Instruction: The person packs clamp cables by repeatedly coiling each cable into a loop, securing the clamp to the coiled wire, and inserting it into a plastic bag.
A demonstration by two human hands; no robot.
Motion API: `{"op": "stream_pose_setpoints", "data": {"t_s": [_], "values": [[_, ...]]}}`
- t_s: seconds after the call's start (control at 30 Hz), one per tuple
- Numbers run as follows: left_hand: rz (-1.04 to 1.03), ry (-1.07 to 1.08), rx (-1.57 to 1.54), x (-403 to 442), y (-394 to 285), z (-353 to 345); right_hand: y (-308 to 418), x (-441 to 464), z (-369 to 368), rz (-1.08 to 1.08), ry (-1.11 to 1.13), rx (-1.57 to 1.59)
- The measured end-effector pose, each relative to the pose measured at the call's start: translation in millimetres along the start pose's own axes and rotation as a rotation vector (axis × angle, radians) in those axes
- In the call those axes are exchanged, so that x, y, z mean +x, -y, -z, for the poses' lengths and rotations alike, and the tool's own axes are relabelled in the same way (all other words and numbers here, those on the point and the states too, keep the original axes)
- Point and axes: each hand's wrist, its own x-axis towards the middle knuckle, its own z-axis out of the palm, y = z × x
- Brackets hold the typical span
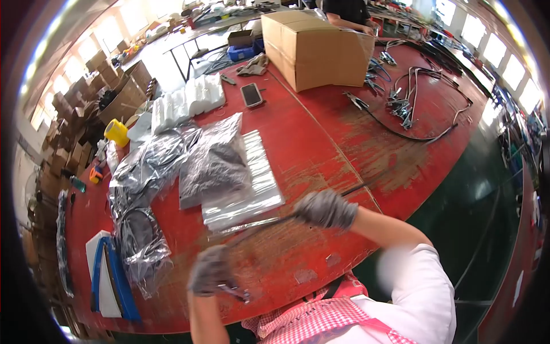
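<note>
A black cable stretches between my two gloved hands over the red table. My right hand, in a grey glove, is closed around it, and a dark end sticks out beyond that hand. My left hand, also gloved in grey, is closed at the cable's other side, near the table's front edge. Small metal fittings show just beside my left hand. Flat clear plastic bags lie ahead of my hands, partly under a filled plastic bag.
Bagged cables and a blue and white object lie on the left. A phone and a cardboard box stand farther back. Loose cables with metal ends lie at the right. Another person is behind the box.
</note>
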Motion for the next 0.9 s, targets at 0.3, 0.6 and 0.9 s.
{"op": "stream_pose_setpoints", "data": {"t_s": [0.3,0.6,0.9], "values": [[-0.632,-1.016,1.011,-104.1,0.5,144.8,-2.7,-60.6,-34.8,-0.119,0.362,-0.013],[-0.174,0.109,0.133,-12.2,7.1,-38.3,117.1,75.0,27.7,0.047,-0.020,0.524],[-0.161,0.156,-0.539,-63.7,-3.6,69.0,-36.6,-45.1,-47.3,-0.424,0.258,0.096]]}}
